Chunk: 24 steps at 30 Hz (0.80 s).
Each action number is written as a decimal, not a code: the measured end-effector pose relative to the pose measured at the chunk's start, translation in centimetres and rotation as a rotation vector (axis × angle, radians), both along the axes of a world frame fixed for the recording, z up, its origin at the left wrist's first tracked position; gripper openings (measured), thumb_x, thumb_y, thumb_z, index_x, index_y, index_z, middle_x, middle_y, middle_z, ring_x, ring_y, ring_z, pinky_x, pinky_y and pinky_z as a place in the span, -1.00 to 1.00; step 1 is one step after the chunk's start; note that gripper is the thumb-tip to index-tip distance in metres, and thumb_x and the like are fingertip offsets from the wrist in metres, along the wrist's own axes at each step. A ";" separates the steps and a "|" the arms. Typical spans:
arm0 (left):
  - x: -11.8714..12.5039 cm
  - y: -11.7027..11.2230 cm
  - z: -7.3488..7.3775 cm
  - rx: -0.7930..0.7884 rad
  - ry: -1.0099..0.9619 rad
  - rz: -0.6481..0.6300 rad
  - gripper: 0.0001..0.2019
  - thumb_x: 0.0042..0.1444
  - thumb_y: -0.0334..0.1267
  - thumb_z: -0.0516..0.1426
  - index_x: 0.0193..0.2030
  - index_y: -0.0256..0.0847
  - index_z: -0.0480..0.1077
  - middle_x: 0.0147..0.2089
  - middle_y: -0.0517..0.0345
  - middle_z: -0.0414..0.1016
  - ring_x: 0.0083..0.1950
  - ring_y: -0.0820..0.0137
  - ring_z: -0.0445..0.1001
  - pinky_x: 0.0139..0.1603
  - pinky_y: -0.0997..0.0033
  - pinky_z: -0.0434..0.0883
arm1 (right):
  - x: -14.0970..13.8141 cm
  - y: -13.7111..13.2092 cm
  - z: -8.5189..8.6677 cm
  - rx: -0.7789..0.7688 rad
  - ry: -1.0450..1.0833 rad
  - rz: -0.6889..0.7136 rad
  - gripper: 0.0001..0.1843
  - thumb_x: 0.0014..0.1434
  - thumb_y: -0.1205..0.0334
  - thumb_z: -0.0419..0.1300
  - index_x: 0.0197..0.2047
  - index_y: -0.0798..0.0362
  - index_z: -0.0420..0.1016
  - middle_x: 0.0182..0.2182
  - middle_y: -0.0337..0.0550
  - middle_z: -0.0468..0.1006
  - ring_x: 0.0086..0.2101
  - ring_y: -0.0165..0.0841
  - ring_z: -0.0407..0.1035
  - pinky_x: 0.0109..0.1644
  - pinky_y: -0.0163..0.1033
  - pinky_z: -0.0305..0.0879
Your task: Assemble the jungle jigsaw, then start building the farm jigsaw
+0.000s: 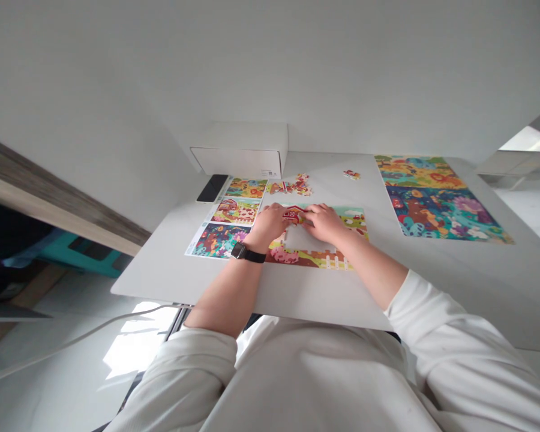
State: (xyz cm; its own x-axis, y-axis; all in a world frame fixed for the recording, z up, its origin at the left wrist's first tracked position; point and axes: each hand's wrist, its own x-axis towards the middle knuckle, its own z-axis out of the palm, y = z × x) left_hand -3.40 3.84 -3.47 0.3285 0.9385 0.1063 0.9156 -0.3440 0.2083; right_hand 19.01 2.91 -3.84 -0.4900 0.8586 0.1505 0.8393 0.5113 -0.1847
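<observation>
A partly built farm jigsaw puzzle [317, 255] lies on the white table [297, 288], with a bare gap in its middle. My left hand [270, 223], with a black watch on the wrist, and my right hand [324, 222] meet over its top edge. The fingers of both are curled round a red barn piece [292, 213] between them. A small heap of loose pieces [292, 186] sits just beyond my hands, and one stray piece [351, 174] lies further right.
A sheet of reference pictures [227, 219] lies left of the puzzle, with a black phone [212, 188] beside it. A white box [240, 150] stands at the back against the wall. A finished colourful puzzle [436, 198] covers the table's right side.
</observation>
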 end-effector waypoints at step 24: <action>-0.8 0.3 -0.3 0.017 -0.057 -0.076 -0.52 0.31 -0.12 0.26 0.36 -0.01 0.53 0.27 -0.06 0.54 0.29 0.06 0.53 0.43 0.08 0.40 | 0.1 0.0 -0.4 0.007 0.036 -0.010 -0.49 0.44 0.14 0.20 0.38 0.05 0.55 0.27 0.07 0.57 0.22 0.01 0.36 0.36 0.08 0.27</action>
